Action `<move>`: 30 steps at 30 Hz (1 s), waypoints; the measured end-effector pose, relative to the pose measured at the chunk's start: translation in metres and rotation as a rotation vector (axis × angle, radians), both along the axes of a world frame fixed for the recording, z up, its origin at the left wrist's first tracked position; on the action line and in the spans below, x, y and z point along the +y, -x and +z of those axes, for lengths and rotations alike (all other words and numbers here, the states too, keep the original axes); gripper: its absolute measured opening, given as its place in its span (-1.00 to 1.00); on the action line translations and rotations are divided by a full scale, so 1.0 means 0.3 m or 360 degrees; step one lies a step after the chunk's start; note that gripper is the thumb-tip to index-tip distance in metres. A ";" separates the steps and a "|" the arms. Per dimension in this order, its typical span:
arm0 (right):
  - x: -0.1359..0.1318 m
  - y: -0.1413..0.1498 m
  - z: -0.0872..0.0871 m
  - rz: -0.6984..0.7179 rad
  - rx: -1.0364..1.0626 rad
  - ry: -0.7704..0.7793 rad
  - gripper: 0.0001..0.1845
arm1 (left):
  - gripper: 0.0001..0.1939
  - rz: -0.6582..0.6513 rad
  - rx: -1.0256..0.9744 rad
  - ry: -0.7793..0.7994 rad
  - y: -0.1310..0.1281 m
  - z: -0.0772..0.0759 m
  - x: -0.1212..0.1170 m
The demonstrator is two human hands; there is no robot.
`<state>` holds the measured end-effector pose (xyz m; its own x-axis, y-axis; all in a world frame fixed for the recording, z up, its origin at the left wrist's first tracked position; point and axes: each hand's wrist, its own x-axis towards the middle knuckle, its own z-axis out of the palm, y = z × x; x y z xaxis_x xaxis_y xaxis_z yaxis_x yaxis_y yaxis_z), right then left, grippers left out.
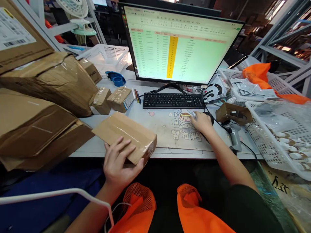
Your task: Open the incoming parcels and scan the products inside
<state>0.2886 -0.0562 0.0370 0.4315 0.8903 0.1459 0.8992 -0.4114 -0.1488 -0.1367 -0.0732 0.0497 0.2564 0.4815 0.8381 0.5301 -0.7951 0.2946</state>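
My left hand (119,161) grips the near end of a flat taped cardboard parcel (126,134) that lies at the desk's front edge. My right hand (201,122) rests curled over a black computer mouse (210,117) on a worn desk mat (178,131) with a cartoon print. A black keyboard (173,100) lies just beyond the mat. Behind the keyboard stands a monitor (179,45) showing a green spreadsheet with a yellow column.
Large taped parcels (48,84) pile up at the left, with two small boxes (113,99) beside them. A handheld scanner (233,129) lies right of the mouse. White mesh baskets (277,136) of bagged goods fill the right side. A white basket (107,56) and tape roll (116,78) sit behind.
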 end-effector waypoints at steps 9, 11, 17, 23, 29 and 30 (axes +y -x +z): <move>-0.490 0.013 -0.218 0.0074 0.0006 -0.0555 -0.41 | -0.63 0.0013 0.0030 -0.0352 0.030 -0.033 0.043; -0.496 0.126 -0.171 0.0435 0.0113 -0.0745 -0.47 | -0.59 0.0006 0.0044 -0.0355 0.025 -0.046 0.044; -0.464 0.528 0.042 0.1406 0.0231 -0.0783 -0.53 | -0.59 0.0079 0.0021 -0.0273 0.033 -0.081 0.045; -0.388 0.610 0.083 0.1486 0.0132 -0.0845 -0.57 | -0.64 0.0016 -0.0043 -0.0375 0.016 -0.068 0.036; -0.347 0.410 0.058 0.1039 -0.0013 -0.0885 -0.57 | -0.63 -0.0110 -0.0075 -0.0405 0.049 -0.083 0.052; -0.352 0.353 0.042 0.0897 -0.0006 -0.0923 -0.57 | -0.64 -0.0174 -0.0111 -0.0376 0.075 -0.091 0.064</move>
<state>0.1827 -0.1617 0.0496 -0.0611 0.7561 0.6516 0.9493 0.2458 -0.1961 -0.1592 -0.0541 0.0224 0.2336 0.2431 0.9414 0.4220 -0.8976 0.1271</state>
